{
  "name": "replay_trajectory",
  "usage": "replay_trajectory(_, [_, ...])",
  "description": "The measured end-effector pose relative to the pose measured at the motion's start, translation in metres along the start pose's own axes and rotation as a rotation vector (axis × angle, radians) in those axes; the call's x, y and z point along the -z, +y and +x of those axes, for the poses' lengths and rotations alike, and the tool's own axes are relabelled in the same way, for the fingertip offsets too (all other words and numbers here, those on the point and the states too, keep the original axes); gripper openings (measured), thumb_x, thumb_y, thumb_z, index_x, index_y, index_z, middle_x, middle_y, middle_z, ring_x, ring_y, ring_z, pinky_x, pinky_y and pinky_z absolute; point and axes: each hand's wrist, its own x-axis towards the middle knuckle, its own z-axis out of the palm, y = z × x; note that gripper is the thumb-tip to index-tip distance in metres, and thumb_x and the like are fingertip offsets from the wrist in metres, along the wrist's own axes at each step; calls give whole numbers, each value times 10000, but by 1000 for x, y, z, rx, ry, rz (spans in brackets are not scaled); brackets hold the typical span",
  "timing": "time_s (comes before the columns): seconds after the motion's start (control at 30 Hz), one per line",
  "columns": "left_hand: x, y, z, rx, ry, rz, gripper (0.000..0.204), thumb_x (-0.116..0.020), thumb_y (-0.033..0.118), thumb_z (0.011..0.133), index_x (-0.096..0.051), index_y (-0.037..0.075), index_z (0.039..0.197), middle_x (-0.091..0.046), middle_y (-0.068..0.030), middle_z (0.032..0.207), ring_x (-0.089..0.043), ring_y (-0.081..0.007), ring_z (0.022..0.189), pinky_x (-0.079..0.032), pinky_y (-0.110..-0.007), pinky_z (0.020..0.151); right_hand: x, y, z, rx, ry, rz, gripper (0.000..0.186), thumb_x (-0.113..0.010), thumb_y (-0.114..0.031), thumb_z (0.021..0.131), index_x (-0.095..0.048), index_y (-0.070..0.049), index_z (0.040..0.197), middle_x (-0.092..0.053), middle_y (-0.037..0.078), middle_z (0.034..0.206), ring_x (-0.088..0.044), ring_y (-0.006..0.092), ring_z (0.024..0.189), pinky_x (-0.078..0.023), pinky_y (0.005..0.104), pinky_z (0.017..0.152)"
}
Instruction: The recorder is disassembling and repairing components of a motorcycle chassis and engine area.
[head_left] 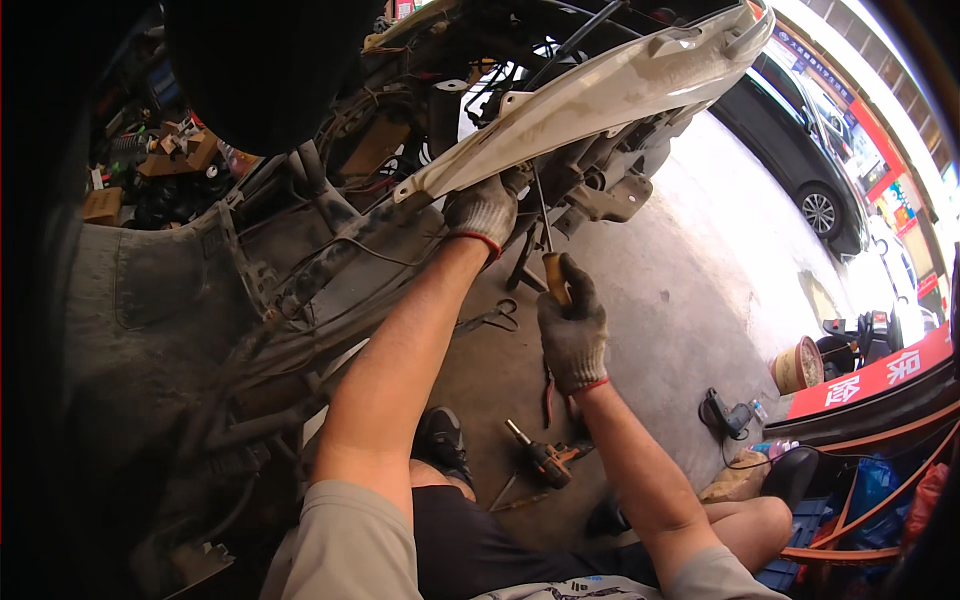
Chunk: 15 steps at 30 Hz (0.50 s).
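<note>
A screwdriver with a yellow handle [557,278] is in my right hand [575,335], which wears a grey work glove with a red-edged cuff. Its thin shaft points up to the underside of a long, dirty white body panel [590,95]. My left hand [482,212], gloved the same way, reaches up against the panel's lower edge, close to the shaft's upper end. The panel and dark parts hide most of its fingers, so its grip does not show. Beside it, a dark bracket [610,198] hangs under the panel on the stripped vehicle frame [320,200].
On the concrete floor lie a power drill [548,462], scissors [495,317], red-handled pliers [549,400] and a dark corded tool [728,414]. A round tub [798,366] stands at the right. Cardboard boxes [180,150] sit far left. A black car [790,140] is parked beyond.
</note>
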Motion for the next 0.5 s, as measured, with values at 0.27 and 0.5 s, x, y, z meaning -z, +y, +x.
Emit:
replay_trajectory(0.27, [3,0,3,61,-154,131,688,-466,448,943,-196,166,1510,-422,-258,1429,-477,-419,1259,-402,-484,1034,24,-5,13,-316,-195,295,594,-650,-123,831,-444,-95,1388,-656,126,1047,-681,236,881,-550,352,703])
replay_trajectory(0.5, [11,4,0,88,-275,131,726,-530,320,911,-174,149,1520,-417,-262,1430,-512,-416,1225,-432,-488,1003,87,-28,58,-418,-525,356,596,-607,-156,833,-440,-83,1400,-603,43,839,-555,98,547,-454,255,471])
